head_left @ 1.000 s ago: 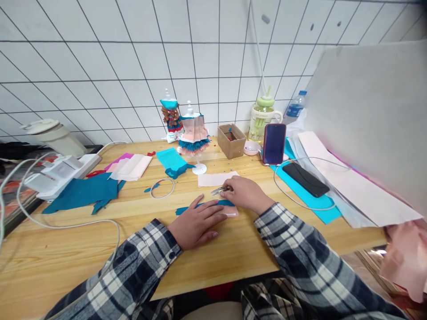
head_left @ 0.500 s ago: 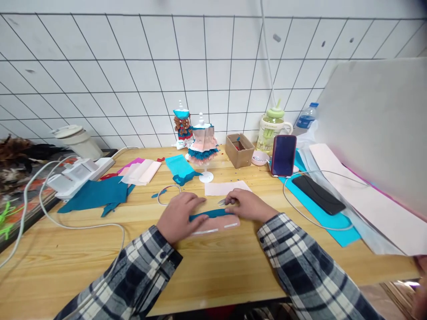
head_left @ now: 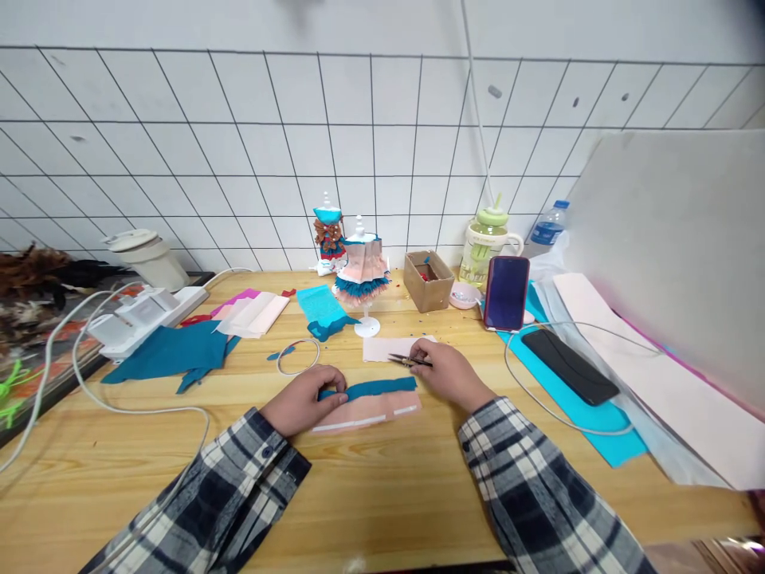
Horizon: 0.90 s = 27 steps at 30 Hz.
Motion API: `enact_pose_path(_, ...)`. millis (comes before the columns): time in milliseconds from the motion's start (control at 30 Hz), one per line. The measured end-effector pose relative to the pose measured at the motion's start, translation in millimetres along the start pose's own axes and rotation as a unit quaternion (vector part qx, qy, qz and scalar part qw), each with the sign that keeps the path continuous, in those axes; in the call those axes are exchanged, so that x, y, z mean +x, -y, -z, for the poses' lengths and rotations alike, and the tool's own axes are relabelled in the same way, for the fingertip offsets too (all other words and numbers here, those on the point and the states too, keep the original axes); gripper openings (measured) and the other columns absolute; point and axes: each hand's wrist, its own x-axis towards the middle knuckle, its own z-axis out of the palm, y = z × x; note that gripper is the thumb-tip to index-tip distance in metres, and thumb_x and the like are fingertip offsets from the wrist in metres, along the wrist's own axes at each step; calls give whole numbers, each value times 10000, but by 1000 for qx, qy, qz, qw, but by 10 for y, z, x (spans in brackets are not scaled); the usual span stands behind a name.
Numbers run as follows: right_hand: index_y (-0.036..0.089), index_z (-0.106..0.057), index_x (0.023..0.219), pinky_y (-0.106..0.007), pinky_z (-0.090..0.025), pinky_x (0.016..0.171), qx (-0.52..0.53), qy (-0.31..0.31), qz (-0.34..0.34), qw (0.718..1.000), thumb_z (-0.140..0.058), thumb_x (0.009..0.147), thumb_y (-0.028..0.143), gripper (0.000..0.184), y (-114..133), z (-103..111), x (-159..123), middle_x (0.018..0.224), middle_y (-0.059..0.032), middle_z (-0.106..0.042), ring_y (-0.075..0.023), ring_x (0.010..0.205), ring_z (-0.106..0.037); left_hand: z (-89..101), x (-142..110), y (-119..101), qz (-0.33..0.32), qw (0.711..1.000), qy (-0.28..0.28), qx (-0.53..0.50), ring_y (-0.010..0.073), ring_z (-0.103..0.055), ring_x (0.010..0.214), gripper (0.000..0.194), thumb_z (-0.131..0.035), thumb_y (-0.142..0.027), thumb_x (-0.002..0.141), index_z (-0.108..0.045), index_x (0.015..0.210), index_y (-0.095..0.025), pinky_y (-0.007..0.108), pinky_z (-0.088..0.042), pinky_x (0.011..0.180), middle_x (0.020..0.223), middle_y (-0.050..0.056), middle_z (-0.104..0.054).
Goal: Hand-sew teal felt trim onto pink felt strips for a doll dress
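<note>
- While the blue strip [head_left: 382, 387] lies flat on the tabletop [head_left: 388, 490], seeming to overlap the pink strip [head_left: 358, 411] on its near side, the left hand [head_left: 306, 399] has thumb and forefinger pinched together on the blue strip's left end.
- A light pinch there would probably serve best, since thin paper like this likely creases when tugged.
- The overlap seems worth holding even along the blue strip's whole length, with pressure spread rather than poked.
- The right hand [head_left: 449, 371], just beyond the blue strip's right end, has fingers curled round the scissors [head_left: 406, 360]; their points, aimed left, look best held clear of the blue strip.
- Both forearms reach in from the blue strip's near side, one from each flank, backs of the hands upward.
</note>
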Motion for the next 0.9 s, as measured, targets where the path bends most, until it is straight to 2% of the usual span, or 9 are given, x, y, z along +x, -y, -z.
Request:
enact_pose_path(167,207,-648,1009,-315,-398,842,-25,-88,-37,995,-635,835,217,175,-46,-25,18,1004,-63,-660,-209,967,-565,-31,-13,-30,56,989,-24,-132,138,-527,711,258,-584,-396,849,-519,979,-182,258,-429,664,775,-12,-576)
enact_pose_path(267,194,-602,1206,-395,-357,1003,6,-146,26,989,-606,873,334,362,88,-47,-11,1231,-119,-598,-259,1160,-497,-67,-17,-83,55,978,-30,-197,114,-510,666,297,-615,-373,834,-484,1020,-182,238,-420,627,767,-25,-552)
enact_pose_path(400,189,-489,1362,-425,-310,1085,82,-37,157,984,-668,810,492,654,417,-166,-88,1365,-128,-541,-269,1298,-424,-116,-33,-177,28,971,-26,-237,111,-538,674,311,-643,-343,825,-473,1032,-185,230,-427,631,764,-27,-568)
enact_pose_path(433,194,-509,1341,-434,-290,1098,90,-12,160,983,-686,803,464,627,481,-197,-105,1308,-117,-589,-259,1251,-476,-123,-38,-197,26,970,-30,-241,114,-551,686,324,-647,-339,824,-472,1051,-186,232,-433,640,768,-25,-578)
enact_pose_path(500,230,-606,1204,-453,-252,1112,102,22,150,983,-668,833,350,395,547,-228,-123,1148,-59,-681,-224,1113,-575,-125,-43,-225,38,966,-45,-251,126,-577,707,412,-666,-349,815,-464,1136,-190,241,-445,652,781,-19,-596)
enact_pose_path(567,247,-651,1085,-419,-317,1062,123,27,135,983,-618,855,240,232,531,-201,-120,1056,-22,-708,-196,1022,-611,-106,-37,-231,64,959,-59,-270,147,-604,732,536,-687,-402,795,-444,1227,-196,249,-460,640,818,-3,-619)
enact_pose_path(667,243,-635,1108,-320,-425,913,155,-9,110,982,-578,861,189,260,428,-91,-100,1094,-26,-696,-187,1015,-610,-52,-15,-206,113,938,-19,-328,174,-631,721,506,-638,-553,797,-536,1100,-161,239,-463,539,824,43,-651)
enact_pose_path(767,244,-623,1140,-307,-432,886,146,-32,90,985,-566,866,195,284,344,-1,-88,1123,-30,-689,-192,1023,-607,-6,-3,-176,156,911,47,-379,169,-645,672,474,-620,-606,791,-563,860,-141,205,-427,458,787,77,-680)
enact_pose_path(900,244,-622,1147,-326,-425,907,131,-41,98,986,-568,863,196,293,315,4,-84,1097,-32,-693,-199,1013,-607,-6,-9,-166,179,900,90,-388,144,-652,684,447,-690,-556,764,-592,867,-132,202,-459,516,813,66,-703)
